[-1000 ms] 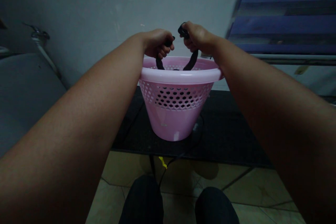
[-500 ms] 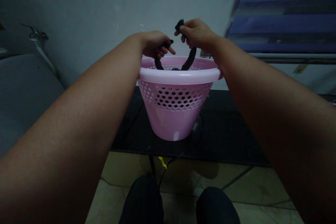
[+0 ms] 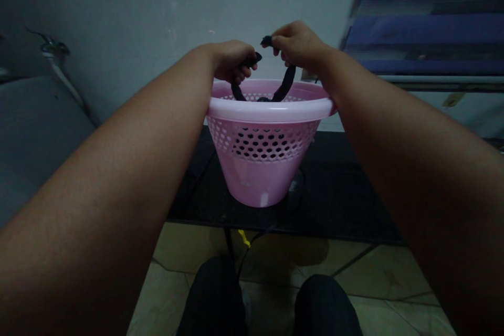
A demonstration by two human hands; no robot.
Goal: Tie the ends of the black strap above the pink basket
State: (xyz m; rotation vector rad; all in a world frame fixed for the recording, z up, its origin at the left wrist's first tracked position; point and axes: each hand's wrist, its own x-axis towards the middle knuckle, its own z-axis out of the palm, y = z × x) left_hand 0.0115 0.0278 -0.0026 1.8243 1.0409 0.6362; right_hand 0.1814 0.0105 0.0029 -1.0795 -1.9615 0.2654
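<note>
A pink plastic basket (image 3: 264,139) with a perforated wall stands on a dark low table (image 3: 342,194) in front of me. Both my hands are held just above its rim. My left hand (image 3: 230,59) grips one end of a black cloth strip (image 3: 286,82). My right hand (image 3: 296,44) pinches the other end, whose tip sticks out by my fingers. The strip hangs down in two strands into the basket, where its lower part is hidden behind the rim.
A pale wall rises behind the table. A blue striped surface (image 3: 425,21) lies at the upper right. A grey seat (image 3: 35,131) and a metal fitting (image 3: 53,50) are at the left. My dark-clad knees (image 3: 271,299) and a tiled floor with a cable are below.
My hands have moved a little closer together above the basket, and my right hand has shifted its pinch on the strip's end. The view tilted slightly.
</note>
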